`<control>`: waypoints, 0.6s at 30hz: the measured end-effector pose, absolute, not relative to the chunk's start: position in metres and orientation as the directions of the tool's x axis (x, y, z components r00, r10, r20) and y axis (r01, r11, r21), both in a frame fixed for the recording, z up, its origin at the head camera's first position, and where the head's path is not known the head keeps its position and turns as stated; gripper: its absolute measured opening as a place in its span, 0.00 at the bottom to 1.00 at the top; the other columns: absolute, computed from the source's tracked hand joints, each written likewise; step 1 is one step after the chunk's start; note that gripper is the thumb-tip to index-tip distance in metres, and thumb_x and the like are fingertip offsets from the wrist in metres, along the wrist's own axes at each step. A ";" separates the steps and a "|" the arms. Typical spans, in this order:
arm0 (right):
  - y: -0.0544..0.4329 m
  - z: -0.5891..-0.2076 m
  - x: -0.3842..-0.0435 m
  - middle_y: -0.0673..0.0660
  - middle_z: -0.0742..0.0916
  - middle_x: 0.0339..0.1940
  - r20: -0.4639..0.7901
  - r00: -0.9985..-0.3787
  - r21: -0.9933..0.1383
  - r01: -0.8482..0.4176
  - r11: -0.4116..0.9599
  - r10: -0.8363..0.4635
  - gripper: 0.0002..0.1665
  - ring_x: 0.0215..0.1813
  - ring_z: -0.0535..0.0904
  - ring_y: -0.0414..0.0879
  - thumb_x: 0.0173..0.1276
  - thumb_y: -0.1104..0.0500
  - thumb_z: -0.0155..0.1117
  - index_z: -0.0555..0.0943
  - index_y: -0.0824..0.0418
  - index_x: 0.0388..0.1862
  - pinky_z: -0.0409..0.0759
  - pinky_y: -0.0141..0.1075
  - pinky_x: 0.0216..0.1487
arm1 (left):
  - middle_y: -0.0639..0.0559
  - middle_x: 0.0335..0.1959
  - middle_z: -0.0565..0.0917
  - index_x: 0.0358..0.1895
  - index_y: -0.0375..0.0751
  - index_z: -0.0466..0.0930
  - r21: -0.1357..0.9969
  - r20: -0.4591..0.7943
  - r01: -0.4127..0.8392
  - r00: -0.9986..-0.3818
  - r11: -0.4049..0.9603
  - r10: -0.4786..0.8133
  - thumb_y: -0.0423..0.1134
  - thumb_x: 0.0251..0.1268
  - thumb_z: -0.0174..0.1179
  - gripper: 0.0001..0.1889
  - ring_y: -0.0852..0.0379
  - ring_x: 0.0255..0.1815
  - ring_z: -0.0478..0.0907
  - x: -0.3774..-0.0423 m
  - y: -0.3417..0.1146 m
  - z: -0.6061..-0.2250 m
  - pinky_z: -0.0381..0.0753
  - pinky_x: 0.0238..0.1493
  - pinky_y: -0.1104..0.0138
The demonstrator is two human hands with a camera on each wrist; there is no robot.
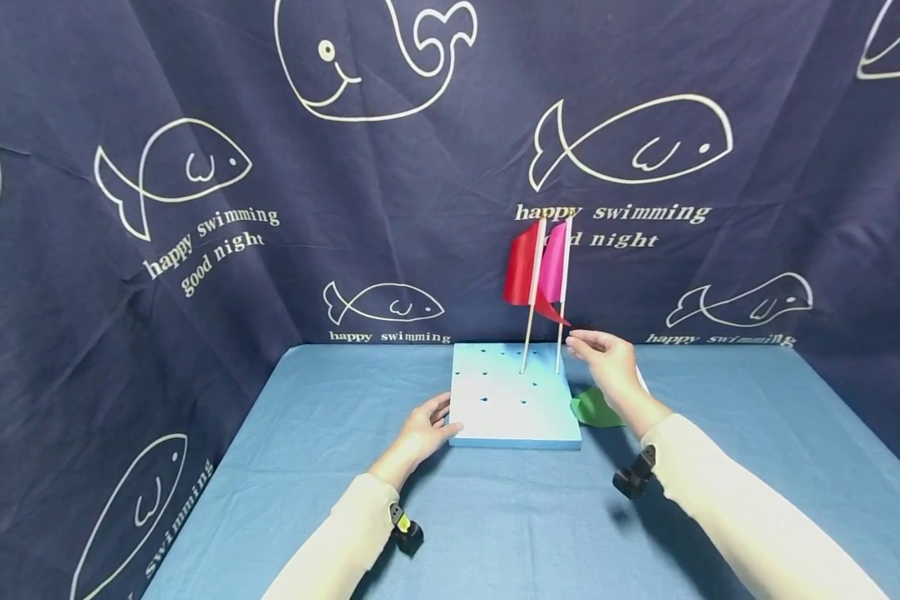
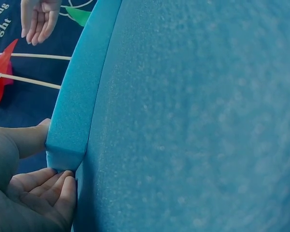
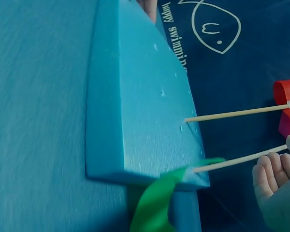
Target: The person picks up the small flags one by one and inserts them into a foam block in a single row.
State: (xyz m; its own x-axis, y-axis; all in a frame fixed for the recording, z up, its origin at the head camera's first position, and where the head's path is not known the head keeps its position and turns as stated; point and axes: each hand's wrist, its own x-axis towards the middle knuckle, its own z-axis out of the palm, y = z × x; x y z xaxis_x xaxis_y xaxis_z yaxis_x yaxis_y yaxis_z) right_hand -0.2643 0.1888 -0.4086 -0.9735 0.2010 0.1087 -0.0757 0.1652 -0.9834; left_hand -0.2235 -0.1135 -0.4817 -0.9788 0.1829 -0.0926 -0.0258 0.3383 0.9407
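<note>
A light-blue block with holes (image 1: 506,421) lies on the table. My left hand (image 1: 423,429) holds its near left corner, thumb at the top edge and curled fingers (image 2: 53,191) against the side. Two wooden sticks stand in the block's right half: one carries a red flag (image 1: 521,262), the other a pink flag (image 1: 553,262) behind it. My right hand (image 1: 607,362) hovers beside the pink flag's stick (image 3: 241,160), fingers loosely bent near the red flag's pointed tip. In the left wrist view its fingertips hang apart from both sticks.
A green flag (image 1: 596,408) lies right of the block, partly hidden under my right forearm. Blue cloth covers the table (image 1: 510,517). A dark curtain (image 1: 390,192) with white fish drawings hangs behind and at the left, close behind the flags.
</note>
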 end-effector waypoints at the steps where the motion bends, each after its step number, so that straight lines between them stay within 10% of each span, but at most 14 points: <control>1: 0.192 -0.407 -0.262 0.40 0.88 0.30 0.107 -0.976 -0.983 -0.075 0.169 0.190 0.23 0.32 0.83 0.26 0.68 0.59 0.65 0.78 0.74 0.56 0.81 0.16 0.42 | 0.37 0.70 0.68 0.71 0.35 0.63 0.942 -0.096 -0.030 -0.979 0.335 0.182 0.34 0.63 0.64 0.33 0.42 0.71 0.66 -0.224 -0.113 -0.481 0.68 0.73 0.54; 18: 0.223 -0.399 -0.236 0.28 0.82 0.23 0.122 -0.973 -0.948 -0.056 0.315 0.195 0.29 0.29 0.80 0.24 0.64 0.54 0.69 0.78 0.73 0.57 0.83 0.18 0.36 | 0.36 0.70 0.68 0.71 0.33 0.64 0.945 -0.083 -0.017 -0.978 0.327 0.189 0.33 0.63 0.64 0.33 0.41 0.71 0.66 -0.223 -0.113 -0.481 0.68 0.73 0.54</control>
State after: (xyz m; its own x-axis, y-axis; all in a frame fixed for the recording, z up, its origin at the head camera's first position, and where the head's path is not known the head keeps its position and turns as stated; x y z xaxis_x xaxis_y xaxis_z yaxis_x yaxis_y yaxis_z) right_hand -0.2358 0.2233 -0.3993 -0.9731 0.1951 0.1223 -0.0560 0.3145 -0.9476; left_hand -0.2232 -0.1127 -0.4813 -0.9783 0.1894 -0.0835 -0.0173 0.3269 0.9449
